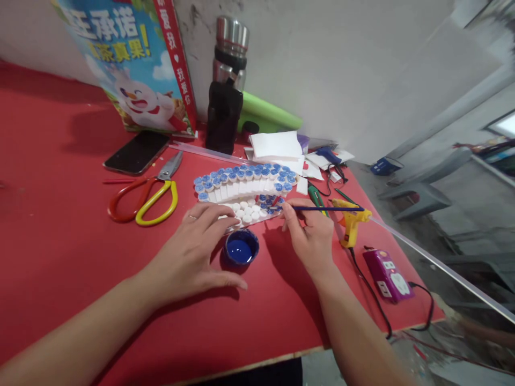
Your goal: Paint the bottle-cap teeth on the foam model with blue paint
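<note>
My right hand (309,236) pinches a dark blue paintbrush (322,208), its tip at small round pieces on the lower part of a handmade model (241,185). Blue-topped discs line the model's curved upper part and the right of its lower part; the discs at the lower left are white. Spread fingers of my left hand (201,249) rest at the model's lower left edge, the thumb apart. Between the hands stands a small round pot (241,248) of blue paint.
Left are red-and-yellow-handled scissors (142,201) and a phone (137,153). Behind stand a printed bag (140,80), a dark bottle (225,107) and white paper pieces (276,145). A yellow glue gun (351,220) with a long clear stick and a purple power box (387,274) lie right.
</note>
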Available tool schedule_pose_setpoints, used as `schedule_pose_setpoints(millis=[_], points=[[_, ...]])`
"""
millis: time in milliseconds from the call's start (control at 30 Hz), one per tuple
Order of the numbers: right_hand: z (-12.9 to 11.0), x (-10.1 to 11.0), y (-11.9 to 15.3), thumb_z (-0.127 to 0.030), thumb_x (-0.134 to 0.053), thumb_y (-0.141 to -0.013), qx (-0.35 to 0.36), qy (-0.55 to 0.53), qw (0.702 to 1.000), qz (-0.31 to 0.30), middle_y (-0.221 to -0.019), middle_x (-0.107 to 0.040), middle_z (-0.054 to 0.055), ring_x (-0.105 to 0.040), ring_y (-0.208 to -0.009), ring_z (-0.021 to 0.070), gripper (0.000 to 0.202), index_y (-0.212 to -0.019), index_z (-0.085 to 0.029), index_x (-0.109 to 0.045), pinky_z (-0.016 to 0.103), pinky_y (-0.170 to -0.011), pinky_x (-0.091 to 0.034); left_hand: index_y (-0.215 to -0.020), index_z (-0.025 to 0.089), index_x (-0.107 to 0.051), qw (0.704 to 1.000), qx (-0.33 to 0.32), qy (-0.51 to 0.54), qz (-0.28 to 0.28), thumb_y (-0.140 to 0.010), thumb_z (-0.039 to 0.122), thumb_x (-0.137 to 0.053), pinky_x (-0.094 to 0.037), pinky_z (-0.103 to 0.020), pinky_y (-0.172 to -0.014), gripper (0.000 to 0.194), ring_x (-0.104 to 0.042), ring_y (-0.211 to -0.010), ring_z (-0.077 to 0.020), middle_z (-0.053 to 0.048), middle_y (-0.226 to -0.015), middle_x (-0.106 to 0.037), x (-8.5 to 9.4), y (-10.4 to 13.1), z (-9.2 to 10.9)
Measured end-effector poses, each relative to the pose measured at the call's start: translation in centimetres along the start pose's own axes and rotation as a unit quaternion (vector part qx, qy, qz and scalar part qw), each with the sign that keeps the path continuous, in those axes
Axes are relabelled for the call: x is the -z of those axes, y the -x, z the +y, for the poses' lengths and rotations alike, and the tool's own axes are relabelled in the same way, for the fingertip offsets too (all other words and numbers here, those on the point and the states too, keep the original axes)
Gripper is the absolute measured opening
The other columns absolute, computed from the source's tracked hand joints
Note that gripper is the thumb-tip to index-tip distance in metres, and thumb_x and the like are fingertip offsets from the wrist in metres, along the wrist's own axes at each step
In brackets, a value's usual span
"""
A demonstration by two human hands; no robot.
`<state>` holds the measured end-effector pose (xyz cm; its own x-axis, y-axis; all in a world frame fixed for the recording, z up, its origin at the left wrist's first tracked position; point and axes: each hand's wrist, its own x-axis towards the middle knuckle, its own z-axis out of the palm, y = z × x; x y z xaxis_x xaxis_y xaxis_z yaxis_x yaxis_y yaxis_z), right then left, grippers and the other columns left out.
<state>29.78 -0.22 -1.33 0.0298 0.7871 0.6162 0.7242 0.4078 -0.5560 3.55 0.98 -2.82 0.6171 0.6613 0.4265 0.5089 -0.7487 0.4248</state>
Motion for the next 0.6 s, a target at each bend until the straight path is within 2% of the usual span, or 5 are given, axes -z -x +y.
schedule_pose_setpoints(millis=[133, 300, 467, 600], points=[[-0.1, -0.1, 0.0, -0.031, -0.061, -0.106, 0.012, 0.026, 1.000, -0.005, -0.077, -0.077, 0.002, -0.072, -0.064, 0.0156, 0.018, -0.095, -0.020, -0.070, 0.029, -0.067, -0.056, -0.132, 0.020, -0.062, 1.000, 0.009, -0.014, 0.000, -0.071, 0.081, -0.084, -0.043, -0.059, -0.116, 0.089, -0.051, -0.134, -0.0411, -0.016, -0.143, -0.061, -0.3, 0.0, 0.2], [-0.1, 0.0, 0.0, -0.031, -0.060, -0.107, 0.019, 0.028, 0.999, 0.005, -0.080, -0.077, 0.003, -0.073, -0.067, 0.0156, 0.018, -0.096, -0.020, -0.070, 0.029, -0.068, -0.056, -0.125, 0.018, -0.063, 0.999, 0.021, -0.042, -0.003, -0.071, 0.082, -0.083, -0.042, -0.065, -0.115, 0.086, -0.050, -0.134, -0.0435, -0.019, -0.144, -0.060, -0.3, -0.2, 0.5], [-0.2, 0.0, 0.1, -0.030, -0.062, -0.105, 0.004, 0.003, 1.000, -0.001, -0.080, -0.076, 0.002, -0.070, -0.063, 0.0143, 0.017, -0.094, -0.021, -0.070, 0.029, -0.066, -0.055, -0.118, 0.018, -0.065, 0.998, 0.037, -0.051, -0.011, -0.070, 0.081, -0.084, -0.040, -0.070, -0.114, 0.081, -0.049, -0.135, -0.0469, -0.022, -0.144, -0.060, -0.3, -0.4, 0.9], [-0.3, 0.2, 0.2, -0.034, -0.064, -0.104, -0.043, -0.045, 0.996, 0.058, -0.077, -0.074, -0.001, -0.065, -0.056, 0.0125, 0.017, -0.095, -0.022, -0.070, 0.029, -0.062, -0.055, -0.116, 0.021, -0.065, 0.997, 0.057, -0.046, -0.014, -0.068, 0.078, -0.087, -0.040, -0.069, -0.113, 0.077, -0.048, -0.137, -0.0479, -0.020, -0.145, -0.059, -0.5, -0.4, 1.1]])
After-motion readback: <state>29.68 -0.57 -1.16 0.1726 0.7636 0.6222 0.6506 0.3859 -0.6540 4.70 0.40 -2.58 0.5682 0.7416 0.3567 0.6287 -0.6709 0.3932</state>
